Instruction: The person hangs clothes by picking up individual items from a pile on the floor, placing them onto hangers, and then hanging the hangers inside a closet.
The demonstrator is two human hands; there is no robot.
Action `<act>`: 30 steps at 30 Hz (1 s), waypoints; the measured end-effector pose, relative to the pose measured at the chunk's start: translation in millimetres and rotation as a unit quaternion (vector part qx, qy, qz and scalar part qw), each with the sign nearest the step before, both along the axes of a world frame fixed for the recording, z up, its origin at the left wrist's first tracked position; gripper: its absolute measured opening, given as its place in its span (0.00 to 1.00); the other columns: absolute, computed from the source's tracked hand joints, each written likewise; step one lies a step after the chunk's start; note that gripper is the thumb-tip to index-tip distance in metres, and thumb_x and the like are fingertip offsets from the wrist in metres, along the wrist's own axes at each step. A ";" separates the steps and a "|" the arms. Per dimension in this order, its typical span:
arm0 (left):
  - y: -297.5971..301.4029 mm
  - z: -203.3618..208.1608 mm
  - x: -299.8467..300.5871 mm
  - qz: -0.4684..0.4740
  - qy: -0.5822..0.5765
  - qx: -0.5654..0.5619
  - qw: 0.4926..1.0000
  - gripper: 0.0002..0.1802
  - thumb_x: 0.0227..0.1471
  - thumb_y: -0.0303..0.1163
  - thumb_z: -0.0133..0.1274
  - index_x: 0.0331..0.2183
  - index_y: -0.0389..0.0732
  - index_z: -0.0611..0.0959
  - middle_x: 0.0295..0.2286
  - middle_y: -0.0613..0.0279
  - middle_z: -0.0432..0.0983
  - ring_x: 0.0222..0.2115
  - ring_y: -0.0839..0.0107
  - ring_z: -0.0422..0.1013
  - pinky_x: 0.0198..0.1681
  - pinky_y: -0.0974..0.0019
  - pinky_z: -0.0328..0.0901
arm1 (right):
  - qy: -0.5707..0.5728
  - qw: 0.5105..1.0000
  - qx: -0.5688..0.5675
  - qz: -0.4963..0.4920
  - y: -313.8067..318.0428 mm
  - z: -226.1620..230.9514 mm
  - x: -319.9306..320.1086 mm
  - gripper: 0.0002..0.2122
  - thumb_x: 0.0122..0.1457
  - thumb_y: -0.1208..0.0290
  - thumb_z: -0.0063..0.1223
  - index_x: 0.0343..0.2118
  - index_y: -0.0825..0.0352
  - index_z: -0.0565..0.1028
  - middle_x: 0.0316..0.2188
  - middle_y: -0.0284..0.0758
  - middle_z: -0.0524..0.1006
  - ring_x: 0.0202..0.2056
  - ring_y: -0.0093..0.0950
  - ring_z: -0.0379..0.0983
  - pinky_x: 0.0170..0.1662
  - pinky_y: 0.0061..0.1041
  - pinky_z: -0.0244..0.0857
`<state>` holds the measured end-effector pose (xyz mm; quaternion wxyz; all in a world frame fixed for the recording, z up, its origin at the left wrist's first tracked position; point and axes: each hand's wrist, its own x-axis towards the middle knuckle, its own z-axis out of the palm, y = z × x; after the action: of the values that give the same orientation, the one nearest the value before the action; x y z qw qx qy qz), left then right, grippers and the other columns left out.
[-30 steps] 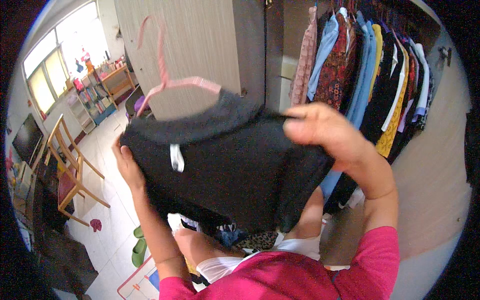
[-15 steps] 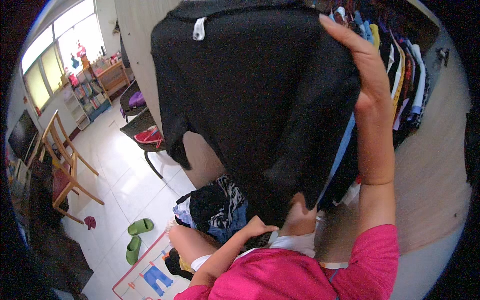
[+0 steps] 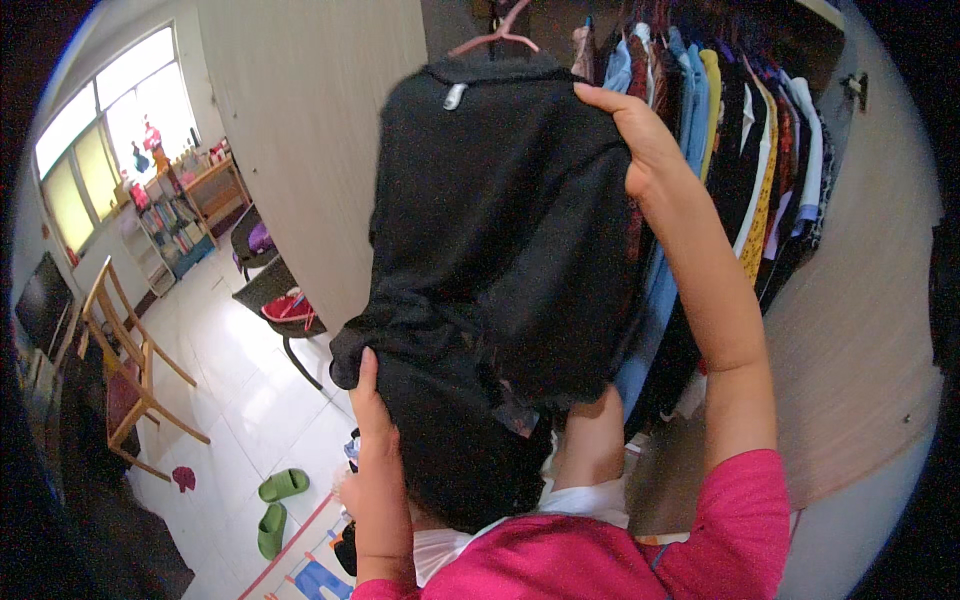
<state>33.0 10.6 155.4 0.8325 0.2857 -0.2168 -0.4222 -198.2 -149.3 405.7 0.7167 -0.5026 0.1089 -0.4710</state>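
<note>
A black top (image 3: pixel 470 190) with a small white tag at its back neck hangs in front of me. The hook and part of the arms of a pink hanger (image 3: pixel 500 38) show above its collar. My right hand (image 3: pixel 640 135) grips the top at its right shoulder, with the thumb over the edge and the fingers behind the cloth. Lower down on the left, my left hand (image 3: pixel 375 415) is closed on a bunched fold of the same black top, its thumb upright in front. The lower part of the top falls in folds over my lap.
Behind the top is an open wardrobe with a row of hanging clothes (image 3: pixel 765 190). Its pale door (image 3: pixel 310 120) stands at the left. Farther left are a wooden chair (image 3: pixel 135 370), a dark chair (image 3: pixel 275 290) and green slippers (image 3: pixel 283 485) on the tiled floor.
My left hand has risen from my lap and taken hold of the top's left side. My right hand and the top have moved back from me and lower, and the pink hanger now shows.
</note>
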 end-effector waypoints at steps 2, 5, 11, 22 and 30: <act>-10.2 0.0 -4.6 0.025 -0.023 0.046 0.998 0.27 0.46 0.34 0.52 0.47 0.34 0.65 0.42 0.52 0.67 0.41 0.58 0.66 0.46 0.60 0.61 | -0.004 0.993 0.036 -0.109 -11.5 3.7 0.7 0.09 0.52 0.74 0.44 0.32 0.75 0.72 0.30 0.43 0.75 0.29 0.34 0.73 0.36 0.30 0.69; -26.5 -17.3 -13.8 0.015 -0.055 0.066 0.996 0.28 0.43 0.28 0.53 0.47 0.36 0.64 0.42 0.54 0.66 0.41 0.61 0.64 0.45 0.63 0.60 | -0.043 0.989 0.006 -0.142 -42.0 8.3 9.6 0.10 0.52 0.74 0.44 0.33 0.76 0.72 0.32 0.43 0.75 0.31 0.35 0.72 0.38 0.30 0.66; -93.1 3.4 -60.9 -0.090 -0.147 0.042 0.984 0.39 0.44 0.31 0.54 0.55 0.43 0.53 0.47 0.49 0.60 0.45 0.61 0.61 0.48 0.63 0.56 | 0.093 0.792 -0.265 -0.542 -138.7 37.4 58.2 0.15 0.49 0.70 0.48 0.34 0.79 0.70 0.33 0.43 0.72 0.32 0.31 0.69 0.39 0.30 0.60; -217.3 63.3 -124.7 -0.235 -0.145 -0.024 0.961 0.32 0.48 0.28 0.50 0.54 0.44 0.58 0.43 0.56 0.66 0.40 0.70 0.65 0.43 0.70 0.60 | 0.238 0.751 -0.145 -0.599 -291.8 117.4 60.8 0.13 0.49 0.70 0.43 0.32 0.77 0.70 0.24 0.43 0.73 0.24 0.32 0.70 0.30 0.31 0.63; -245.9 52.1 -143.3 -0.276 -0.125 0.004 0.953 0.30 0.49 0.27 0.48 0.54 0.45 0.60 0.40 0.60 0.68 0.37 0.72 0.66 0.41 0.70 0.61 | 0.134 0.827 0.112 -0.534 -361.8 112.2 28.1 0.13 0.51 0.70 0.40 0.37 0.73 0.69 0.39 0.45 0.70 0.39 0.33 0.67 0.42 0.30 0.59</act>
<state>-110.3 -235.3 207.6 0.6488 0.2688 -0.3876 -0.5971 -170.1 -511.0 517.9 0.3829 -0.3402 0.5078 -0.6926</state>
